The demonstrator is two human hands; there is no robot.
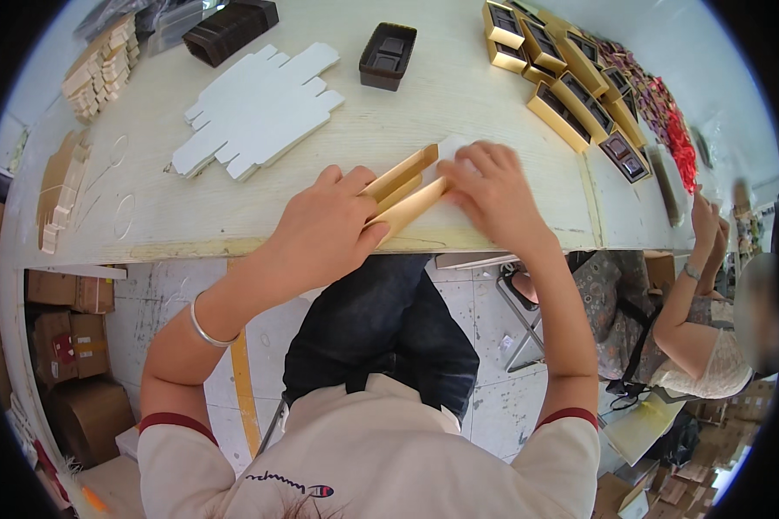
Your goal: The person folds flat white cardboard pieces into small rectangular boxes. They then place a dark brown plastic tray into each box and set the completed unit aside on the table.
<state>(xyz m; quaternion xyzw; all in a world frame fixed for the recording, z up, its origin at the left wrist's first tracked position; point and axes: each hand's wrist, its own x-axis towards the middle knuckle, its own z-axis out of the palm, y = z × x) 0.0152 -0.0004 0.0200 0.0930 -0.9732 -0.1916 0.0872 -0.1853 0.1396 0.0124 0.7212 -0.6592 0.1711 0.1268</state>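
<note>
Near the front edge of the table, a small gold cardboard box [409,204] is partly folded, its two long sides standing up. My left hand [327,223] is closed round its left end, thumb on the near side and fingers on the far side. At the box's other end, my right hand [498,192] has its fingers bent and pinched on the end, where a white flap [452,145] shows. Beyond my hands lie flat white box blanks [264,108], stacked. A dark brown tray [389,57] with square hollows stands behind them to the right.
Several gold boxes with dark inserts [571,104] cluster at the far right, beside red ribbon [679,143]. Nested dark trays [231,31] lie at the back left. Gold blanks [63,189] lie along the left edge. A co-worker's hand [706,223] reaches in at the right.
</note>
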